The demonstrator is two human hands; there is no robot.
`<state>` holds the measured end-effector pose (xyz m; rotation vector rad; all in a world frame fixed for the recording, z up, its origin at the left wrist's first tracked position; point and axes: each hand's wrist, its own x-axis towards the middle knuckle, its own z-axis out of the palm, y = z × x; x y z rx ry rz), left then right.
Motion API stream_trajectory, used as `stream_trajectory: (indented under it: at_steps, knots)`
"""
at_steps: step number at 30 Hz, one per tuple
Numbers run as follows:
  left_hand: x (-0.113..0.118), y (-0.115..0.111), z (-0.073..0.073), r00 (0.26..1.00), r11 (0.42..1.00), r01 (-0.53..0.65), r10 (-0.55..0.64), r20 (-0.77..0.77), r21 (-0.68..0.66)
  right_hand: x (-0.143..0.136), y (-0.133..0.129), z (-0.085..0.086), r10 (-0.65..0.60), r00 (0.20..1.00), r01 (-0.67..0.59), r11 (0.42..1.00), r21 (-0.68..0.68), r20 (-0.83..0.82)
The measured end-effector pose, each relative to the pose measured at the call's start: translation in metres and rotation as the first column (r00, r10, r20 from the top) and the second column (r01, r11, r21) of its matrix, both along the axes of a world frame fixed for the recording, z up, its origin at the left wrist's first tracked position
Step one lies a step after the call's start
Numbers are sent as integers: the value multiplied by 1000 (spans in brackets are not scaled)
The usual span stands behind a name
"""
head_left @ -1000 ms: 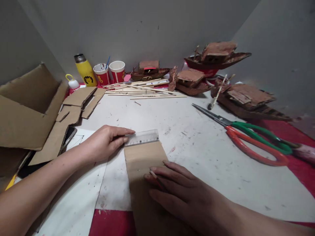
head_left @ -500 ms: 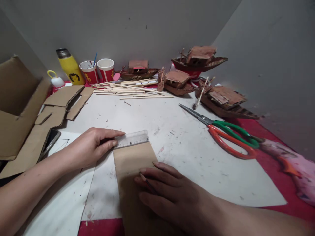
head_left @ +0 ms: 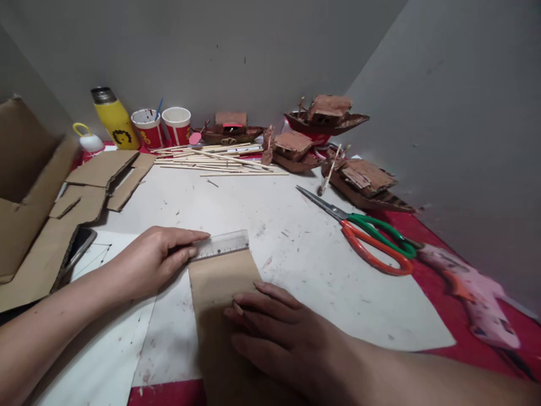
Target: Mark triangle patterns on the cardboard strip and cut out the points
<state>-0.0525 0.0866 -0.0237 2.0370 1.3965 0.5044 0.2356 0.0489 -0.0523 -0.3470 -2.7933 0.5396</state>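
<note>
Left hand point(head_left: 163, 256) pinches the ruler point(head_left: 224, 244), right hand point(head_left: 291, 332) clasps a pencil point(head_left: 239, 309), scissors point(head_left: 338, 212) and sticks point(head_left: 220, 159) lying beyond.

The left end of a clear ruler point(head_left: 224, 243) is held by the thumb and forefinger of the left hand point(head_left: 164, 255) at the far edge of a cardboard strip point(head_left: 224, 276), on which the right hand point(head_left: 279, 324) is laid with a pencil point(head_left: 240, 311) tucked between its fingers. Scissors point(head_left: 345, 218) are laid to the right on white paper point(head_left: 236, 203), while thin wooden sticks point(head_left: 220, 158) and brown model boats point(head_left: 293, 145) are spread out behind.
</note>
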Motion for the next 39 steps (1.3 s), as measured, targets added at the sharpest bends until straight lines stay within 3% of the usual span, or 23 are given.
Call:
stream_trajectory:
  at_steps: [12,22,39]
  knots:
    - [2,0,0,1000,1000,-1,0,-4,-21,0,-3,-2,-8,1000,7,999,-35,-22]
    - [3,-2,3,998,989,-66,68,12,-132,1,-4,-4,-11,1000,10,998,-58,-17]
    - [-1,-2,-2,1000,998,-22,21,-17,-53,-1,-3,5,12,999,-10,999,-54,43]
